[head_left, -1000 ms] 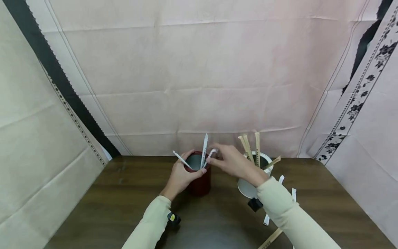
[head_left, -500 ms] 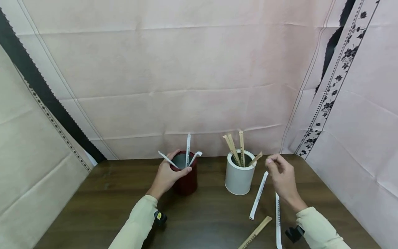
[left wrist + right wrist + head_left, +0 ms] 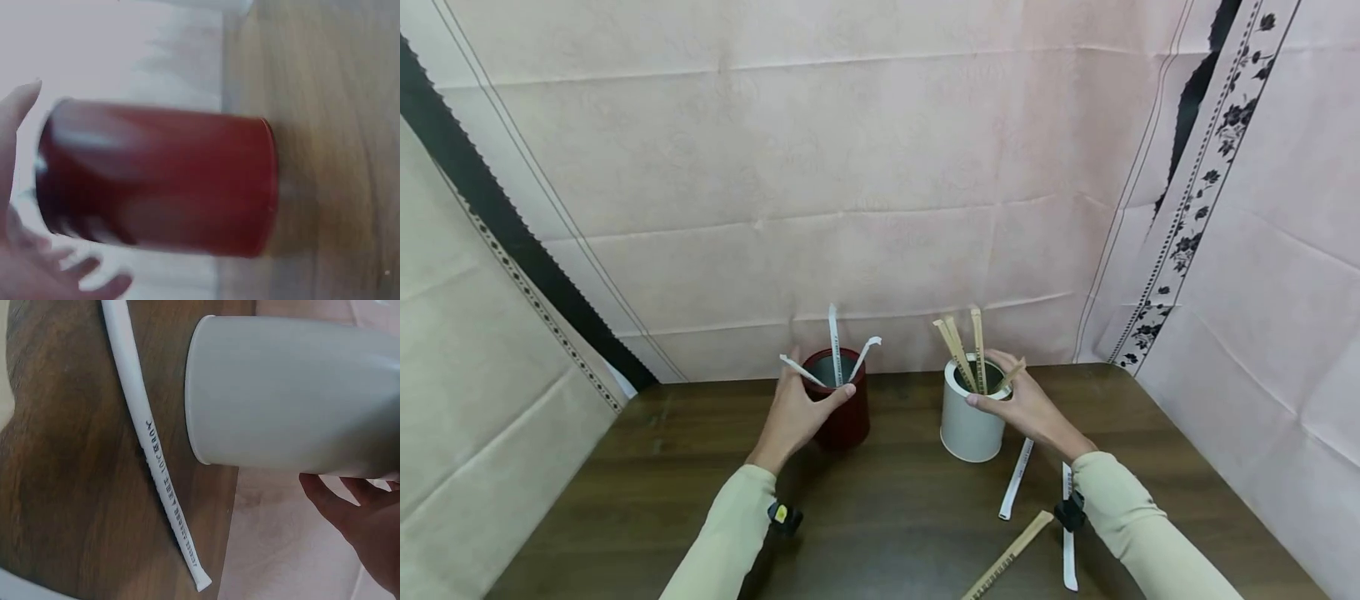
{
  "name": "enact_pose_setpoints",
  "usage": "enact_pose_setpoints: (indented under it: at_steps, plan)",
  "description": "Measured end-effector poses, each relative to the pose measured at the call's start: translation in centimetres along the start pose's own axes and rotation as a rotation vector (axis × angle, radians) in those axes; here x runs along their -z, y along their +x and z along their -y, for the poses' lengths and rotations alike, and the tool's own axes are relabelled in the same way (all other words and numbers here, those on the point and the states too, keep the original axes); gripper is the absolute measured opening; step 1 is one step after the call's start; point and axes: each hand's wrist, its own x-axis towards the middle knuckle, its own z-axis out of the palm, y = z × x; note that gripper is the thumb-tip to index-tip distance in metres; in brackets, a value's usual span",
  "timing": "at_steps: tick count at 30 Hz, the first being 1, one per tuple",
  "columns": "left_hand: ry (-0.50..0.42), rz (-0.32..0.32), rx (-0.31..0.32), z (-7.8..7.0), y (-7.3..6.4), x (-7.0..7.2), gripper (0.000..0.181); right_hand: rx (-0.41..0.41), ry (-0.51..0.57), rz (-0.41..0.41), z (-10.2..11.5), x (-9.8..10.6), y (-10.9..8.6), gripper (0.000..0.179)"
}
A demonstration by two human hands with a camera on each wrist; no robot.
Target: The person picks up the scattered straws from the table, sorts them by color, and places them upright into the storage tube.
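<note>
At the left, a dark red cup (image 3: 842, 425) holds slim white paper sachets (image 3: 835, 346) standing and leaning out of its mouth. My left hand (image 3: 797, 412) grips its rim, thumb on the near side, some fingers hidden behind. The left wrist view shows this red cup (image 3: 162, 178) blurred, its base at the table edge. A white cup (image 3: 972, 429) stands to the right with several tan sachets (image 3: 977, 350) in it. Around its rim curls my right hand (image 3: 1033, 408), thumb in front. In the right wrist view, fingertips (image 3: 312, 487) meet the white cup's side.
Two white sachets (image 3: 1017, 479) (image 3: 1070, 550) and a tan one (image 3: 1007, 558) lie on the brown wooden table (image 3: 880, 533), near and below my right forearm. Pale cloth (image 3: 865, 167) hangs behind and at both sides.
My right hand left the white sachet at the red cup, swung right past the white cup, then came back to its rim. The left hand stays at the red cup. The view shifted.
</note>
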Motion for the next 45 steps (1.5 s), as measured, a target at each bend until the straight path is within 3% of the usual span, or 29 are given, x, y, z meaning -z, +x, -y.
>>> enact_pose_setpoints:
  at_steps: [3, 5, 7, 9, 11, 14, 16, 17, 20, 23, 26, 30, 32, 35, 40, 45]
  plan:
    - [0.056, -0.178, -0.083, -2.1, -1.9, 0.6, 0.119, 0.018, -0.013, -0.006, -0.2, -0.1, 0.1, 0.084]
    - [0.094, -0.303, -0.203, -3.9, -3.3, 0.6, 0.110, 0.035, -0.012, -0.019, -0.4, -0.1, 0.2, 0.082]
    - [0.090, -0.337, -0.347, -5.7, -4.6, 0.1, 0.090, 0.049, -0.010, -0.032, -0.6, -0.1, 0.2, 0.081]
    - [0.069, -0.214, -0.420, -7.4, -6.1, -1.1, 0.067, 0.057, -0.006, -0.044, -0.8, -0.1, 0.3, 0.080]
    - [-0.001, 0.037, -0.424, -8.9, -7.7, -3.0, 0.047, 0.054, 0.004, -0.053, -0.8, -0.1, 0.3, 0.079]
    - [-0.042, 0.465, -0.305, -10.3, -10.1, -6.5, 0.034, 0.043, 0.014, -0.055, -0.9, -0.4, 0.3, 0.079]
    - [-0.018, 0.658, -0.254, -10.9, -11.2, -8.7, 0.033, 0.041, 0.018, -0.054, -1.0, -0.6, 0.4, 0.078]
    - [0.017, 0.725, -0.246, -11.1, -11.7, -9.7, 0.032, 0.044, 0.019, -0.053, -1.0, -0.7, 0.5, 0.078]
    - [0.180, 0.826, -0.273, -11.9, -12.7, -11.8, 0.024, 0.062, 0.011, -0.048, -0.9, -0.9, 0.6, 0.079]
    - [0.300, 0.868, -0.313, -12.7, -13.2, -13.2, 0.018, 0.077, 0.003, -0.048, -0.9, -0.9, 0.7, 0.080]
    - [0.351, 0.887, -0.355, -12.9, -13.3, -13.6, 0.024, 0.077, -0.006, -0.055, -1.0, -0.9, 0.6, 0.080]
    - [0.359, 0.845, -0.375, -12.4, -13.1, -12.2, 0.023, 0.065, -0.003, -0.064, -1.3, -0.9, 0.4, 0.079]
    - [0.312, 0.802, -0.340, -12.3, -12.8, -10.3, 0.016, 0.065, 0.007, -0.064, -1.3, -0.9, 0.2, 0.080]
    - [0.186, 0.685, -0.313, -12.9, -11.7, -7.0, 0.012, 0.085, 0.022, -0.065, -1.2, -1.0, 0.1, 0.080]
    - [-0.040, 0.431, -0.395, -15.7, -7.7, -2.7, 0.015, 0.120, 0.029, -0.092, -1.2, -0.9, 0.2, 0.079]
    - [-0.215, 0.201, -0.466, -18.1, -3.0, -1.3, 0.020, 0.081, 0.045, -0.088, -1.0, -0.9, 0.2, 0.077]
